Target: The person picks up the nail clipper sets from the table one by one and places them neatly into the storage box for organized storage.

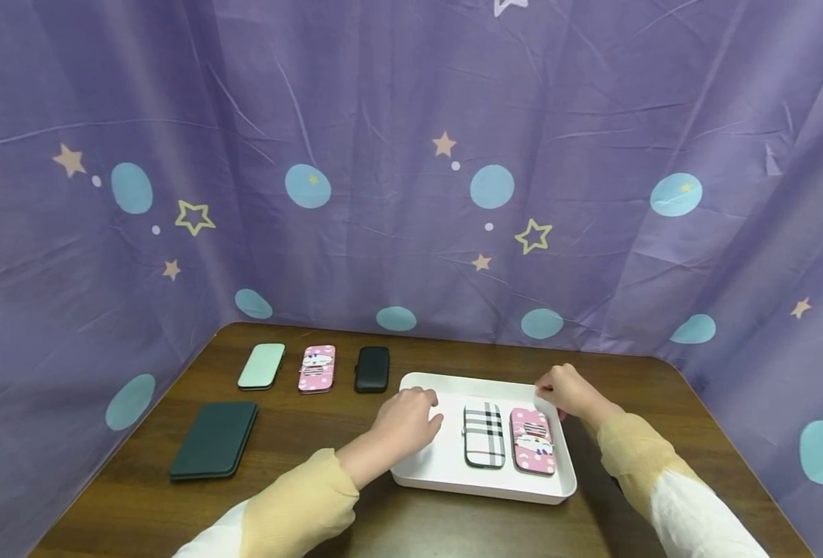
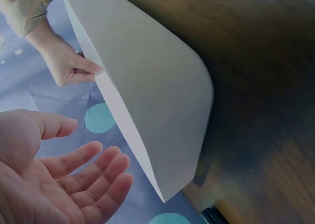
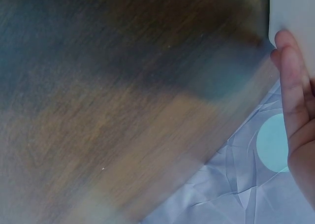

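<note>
A white tray (image 1: 446,487) stands on the table with a black-and-white plaid case (image 1: 484,435) and a pink case with a cat picture (image 1: 532,442) lying side by side in it. My right hand (image 1: 572,391) pinches the tray's right wall near its far corner, thumb on the rim in the left wrist view. In the right wrist view the fingers (image 3: 294,96) lie along the wall's outer side. My left hand (image 1: 404,422) hovers over the tray's left side, its fingers loosely bent. The left wrist view shows that hand (image 2: 74,179) apart from the tray wall (image 2: 147,76), holding nothing.
Left of the tray, a mint green case (image 1: 262,366), another pink cat case (image 1: 317,369) and a black case (image 1: 372,369) lie in a row. A larger dark green flat case (image 1: 215,439) lies nearer. A purple curtain (image 1: 383,256) hangs behind the wooden table (image 1: 300,434).
</note>
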The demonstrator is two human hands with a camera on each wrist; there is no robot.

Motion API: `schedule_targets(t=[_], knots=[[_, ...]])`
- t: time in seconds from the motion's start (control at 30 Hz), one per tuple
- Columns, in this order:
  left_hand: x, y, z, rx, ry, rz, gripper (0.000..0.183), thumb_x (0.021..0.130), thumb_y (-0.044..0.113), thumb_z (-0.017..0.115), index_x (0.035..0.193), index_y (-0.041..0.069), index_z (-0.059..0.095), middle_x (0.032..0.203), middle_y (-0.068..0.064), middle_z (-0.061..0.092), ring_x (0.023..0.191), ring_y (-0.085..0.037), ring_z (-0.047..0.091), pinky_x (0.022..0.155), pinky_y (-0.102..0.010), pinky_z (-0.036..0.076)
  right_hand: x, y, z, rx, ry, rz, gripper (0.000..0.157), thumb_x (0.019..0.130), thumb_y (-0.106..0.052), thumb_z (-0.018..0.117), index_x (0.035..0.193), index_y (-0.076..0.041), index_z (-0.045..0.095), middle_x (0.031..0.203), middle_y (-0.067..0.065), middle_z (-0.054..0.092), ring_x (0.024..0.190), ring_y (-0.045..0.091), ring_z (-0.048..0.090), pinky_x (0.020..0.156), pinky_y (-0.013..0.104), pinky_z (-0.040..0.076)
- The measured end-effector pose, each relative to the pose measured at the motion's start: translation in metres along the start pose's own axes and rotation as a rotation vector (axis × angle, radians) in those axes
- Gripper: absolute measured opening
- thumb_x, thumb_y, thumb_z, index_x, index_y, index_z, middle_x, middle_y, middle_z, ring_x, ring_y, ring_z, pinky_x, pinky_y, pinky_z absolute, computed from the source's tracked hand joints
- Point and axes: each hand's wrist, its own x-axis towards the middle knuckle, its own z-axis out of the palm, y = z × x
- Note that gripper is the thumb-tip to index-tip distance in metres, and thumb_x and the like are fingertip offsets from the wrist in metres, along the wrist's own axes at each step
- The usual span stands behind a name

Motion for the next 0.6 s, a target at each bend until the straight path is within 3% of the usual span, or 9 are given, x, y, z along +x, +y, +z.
schedule_targets(t=[0.2,0.6], knots=[[-0.007,-0.01,-0.004,0.052,0.052,0.034,0.02,0.083,0.025,0.069,0.093,0.009,0.071,0.084,-0.007,0.067,0.08,-0.023,0.065,0.063,-0.036,0.052,0.001,0.002,0.001,-0.003,-0.007,-0.007,0.016,0.084,0.006,0.06,0.073,-0.004,0.068,0.076,0.011,0.069,0.033,0.003,0.05,0.034,0.022,0.044],[-0.023,-0.036,-0.013,0.003,0.117,0.08,0.028,0.082,0.032,0.071,0.096,0.008,0.07,0.088,-0.007,0.068,0.083,-0.025,0.064,0.067,-0.039,0.052,0.002,0.002,-0.002,-0.021,-0.007,-0.023,0.016,0.083,0.005,0.061,0.072,-0.003,0.068,0.073,0.012,0.069,0.033,0.01,0.052,0.033,0.021,0.043]])
